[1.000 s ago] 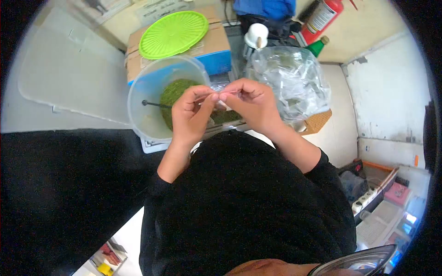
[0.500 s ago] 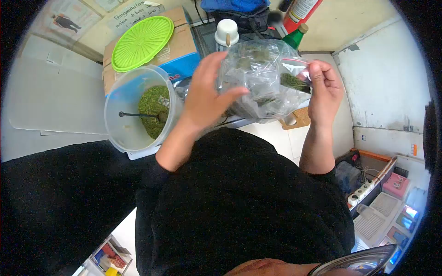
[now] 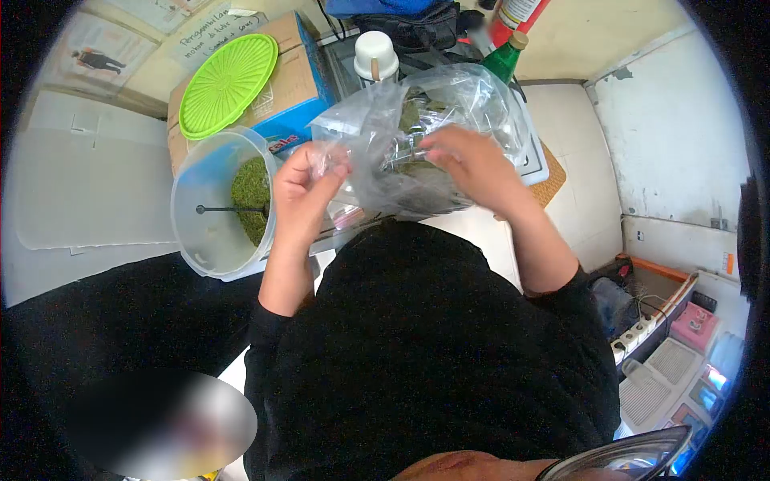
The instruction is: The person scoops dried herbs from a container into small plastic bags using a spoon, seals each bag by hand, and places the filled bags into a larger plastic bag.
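From here I take this for a small food shop's packing corner, though the warped edges leave me unsure: a handwritten notice (image 3: 215, 38), fire extinguisher (image 3: 512, 22), cardboard box (image 3: 293, 58), and plastic tub (image 3: 189, 228) of dried green herb (image 3: 250, 188).

Right hand (image 3: 477, 164) blurred; cannot tell whether fingertips grip or merely touch large clear plastic bag (image 3: 385, 188). Bag's folds obscure contents, also cover most of white tray (image 3: 536, 167) except right edge. Dark utensil's (image 3: 228, 209) far end hidden at tub's (image 3: 200, 252) right rim. Green bottle's (image 3: 500, 62) base behind bag. Fire extinguisher (image 3: 516, 14) cut off by top edge. Blurred oval (image 3: 160, 425) masks lower left.
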The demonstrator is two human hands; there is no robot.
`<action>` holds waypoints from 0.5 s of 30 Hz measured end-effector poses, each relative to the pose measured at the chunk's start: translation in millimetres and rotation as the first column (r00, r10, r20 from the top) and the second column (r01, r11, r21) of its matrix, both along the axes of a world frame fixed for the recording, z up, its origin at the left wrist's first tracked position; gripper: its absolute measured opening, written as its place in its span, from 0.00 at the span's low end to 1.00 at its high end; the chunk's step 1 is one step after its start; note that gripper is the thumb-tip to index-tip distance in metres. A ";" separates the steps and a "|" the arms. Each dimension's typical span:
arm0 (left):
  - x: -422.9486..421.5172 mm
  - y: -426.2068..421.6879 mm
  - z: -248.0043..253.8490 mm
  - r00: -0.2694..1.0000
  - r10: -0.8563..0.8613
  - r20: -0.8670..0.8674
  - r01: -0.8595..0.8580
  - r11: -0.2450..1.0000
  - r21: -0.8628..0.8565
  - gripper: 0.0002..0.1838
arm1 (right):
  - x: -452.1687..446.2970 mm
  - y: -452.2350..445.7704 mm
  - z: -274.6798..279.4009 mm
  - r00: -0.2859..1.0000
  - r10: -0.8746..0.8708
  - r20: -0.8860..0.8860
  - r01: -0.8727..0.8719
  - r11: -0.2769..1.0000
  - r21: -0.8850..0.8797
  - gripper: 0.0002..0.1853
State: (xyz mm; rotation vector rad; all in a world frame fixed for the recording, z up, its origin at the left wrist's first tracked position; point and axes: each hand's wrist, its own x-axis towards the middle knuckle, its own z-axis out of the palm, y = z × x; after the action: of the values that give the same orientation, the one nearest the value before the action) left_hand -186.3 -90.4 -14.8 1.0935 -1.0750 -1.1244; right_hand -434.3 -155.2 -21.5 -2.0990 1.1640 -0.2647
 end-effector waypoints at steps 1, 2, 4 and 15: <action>-1.1 -0.9 7.5 0.997 -0.052 -0.049 0.051 0.999 -0.014 0.04 | -5.5 -6.7 15.1 0.975 0.002 -0.223 -0.024 0.995 -0.094 0.22; 0.3 -2.2 7.6 0.984 -0.112 -0.136 0.107 0.993 -0.043 0.04 | -12.1 -11.7 22.9 0.900 -0.020 -0.435 -0.066 0.981 -0.182 0.24; 5.2 -8.3 7.5 0.924 -0.237 -0.301 0.211 0.971 -0.117 0.06 | -34.0 -17.3 9.2 0.595 -0.131 -0.793 -0.201 0.931 -0.305 0.28; 7.4 -37.7 31.9 0.905 0.177 0.386 -0.097 0.971 -0.217 0.05 | -38.6 -1.7 106.9 0.990 -0.103 -0.093 -0.004 0.648 -0.762 0.20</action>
State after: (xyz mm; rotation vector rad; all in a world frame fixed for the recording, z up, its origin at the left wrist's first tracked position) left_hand -178.9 -128.1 17.1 1.2552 -1.3737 -0.6763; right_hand -472.9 -156.9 85.5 -2.8525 1.3301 -0.7765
